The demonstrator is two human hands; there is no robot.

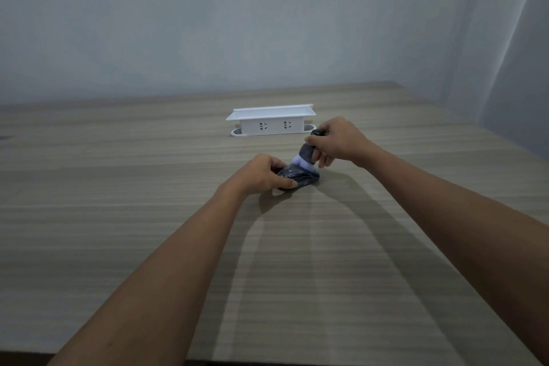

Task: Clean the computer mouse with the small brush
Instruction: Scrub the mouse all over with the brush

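Observation:
A dark computer mouse (303, 178) lies on the wooden desk (148, 217) near the middle. My left hand (261, 174) grips its near left side, thumb along the front edge and fingers over the top. My right hand (338, 141) holds a small brush (307, 153) upright by its dark grey handle. The brush's pale bristles press down on the far top of the mouse. Part of the mouse is hidden under my left fingers.
A white pop-up power socket box (270, 122) with two outlets stands on the desk just behind the hands. A grey wall runs along the desk's far edge, and a pale curtain (511, 53) hangs at the right.

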